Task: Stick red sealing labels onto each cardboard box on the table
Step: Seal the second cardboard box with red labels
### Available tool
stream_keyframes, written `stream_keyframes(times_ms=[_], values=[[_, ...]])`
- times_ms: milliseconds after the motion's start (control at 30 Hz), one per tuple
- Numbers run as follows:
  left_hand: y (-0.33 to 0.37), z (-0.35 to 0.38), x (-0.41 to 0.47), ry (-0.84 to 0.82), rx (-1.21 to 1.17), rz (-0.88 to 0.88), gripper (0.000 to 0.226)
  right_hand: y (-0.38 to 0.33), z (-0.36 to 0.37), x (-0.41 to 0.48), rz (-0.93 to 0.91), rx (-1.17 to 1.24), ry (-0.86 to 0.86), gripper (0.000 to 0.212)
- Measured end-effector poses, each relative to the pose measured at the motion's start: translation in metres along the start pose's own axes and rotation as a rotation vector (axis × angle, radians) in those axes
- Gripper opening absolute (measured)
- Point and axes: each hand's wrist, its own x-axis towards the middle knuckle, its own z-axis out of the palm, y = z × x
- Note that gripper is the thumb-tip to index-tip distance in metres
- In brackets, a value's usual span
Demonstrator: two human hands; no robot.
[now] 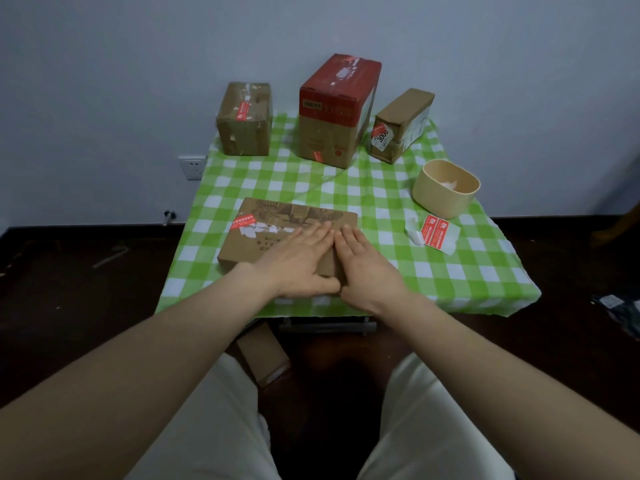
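Note:
A flat cardboard box [270,223] lies near the front of the table with a red label [245,219] on its far left corner. My left hand [298,261] and my right hand [363,261] lie side by side with straight fingers, pressing flat on its right part. A sheet with two red labels [435,230] lies to the right on the cloth. At the back stand a brown box [244,119], a tall red-topped box [332,112] and a smaller box [401,124], each with a red label showing.
A green-checked cloth [398,271] covers the small table. A beige tub [445,188] with white scraps stands at the right, and peeled white backing [414,232] lies by the label sheet. Another cardboard piece [263,355] lies on the dark floor under the table's front edge.

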Motion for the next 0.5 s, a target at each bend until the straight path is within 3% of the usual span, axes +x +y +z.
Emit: stream_keyframes(times_ms=[133, 500], values=[[-0.007, 0.003, 0.001, 0.018, 0.047, 0.030, 0.104, 0.004, 0.001, -0.002, -0.021, -0.104, 0.009, 0.094], [-0.020, 0.014, -0.016, 0.152, 0.073, -0.028, 0.101, 0.008, 0.009, -0.012, -0.011, -0.003, 0.022, 0.097]])
